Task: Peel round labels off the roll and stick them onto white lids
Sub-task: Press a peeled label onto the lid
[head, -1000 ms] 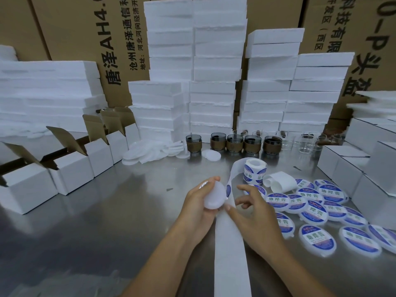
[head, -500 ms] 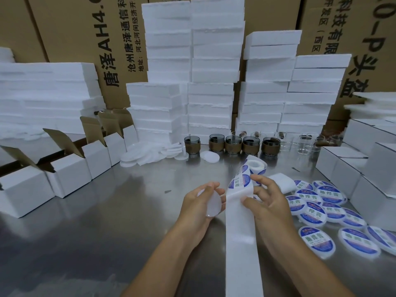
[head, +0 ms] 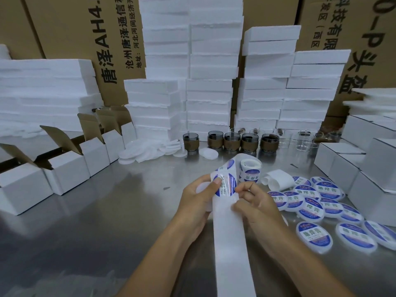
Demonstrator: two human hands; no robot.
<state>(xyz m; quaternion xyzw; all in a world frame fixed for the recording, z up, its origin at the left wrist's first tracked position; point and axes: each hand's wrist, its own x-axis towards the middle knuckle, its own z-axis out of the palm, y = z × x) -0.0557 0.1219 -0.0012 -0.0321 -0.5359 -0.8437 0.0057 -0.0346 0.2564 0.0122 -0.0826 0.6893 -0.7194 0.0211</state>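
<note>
White backing strip [head: 233, 243] runs as a long band from the bottom edge of the view straight away from us up to our hands. There it bends over and drops toward the roll [head: 249, 171]. That roll stands on its flat end on the steel table [head: 107, 221] just beyond our fingers, hollow core facing up. Our left hand [head: 192, 206] curls round a white lid [head: 201, 186], held on edge behind the strip, thumb laid across the top of the band. Most of the lid is hidden, so we cannot tell exactly how it tilts. Our right hand [head: 257, 204] pinches the right rim of a round label [head: 227, 185] between thumb and forefinger. The blue and white label sits at the strip's upper end, its print turned sideways to us, and it looks partly lifted from the backing. To the right, near our right wrist, labelled lids [head: 310, 207] lie flat, faces up, their text upside down from where we stand. Bare lids [head: 147, 151] are heaped farther back on the left, beside a row of brown-sleeved cups [head: 231, 141]. Open white cartons [head: 64, 172] line the left side, with foam stacks [head: 210, 82] behind.
</note>
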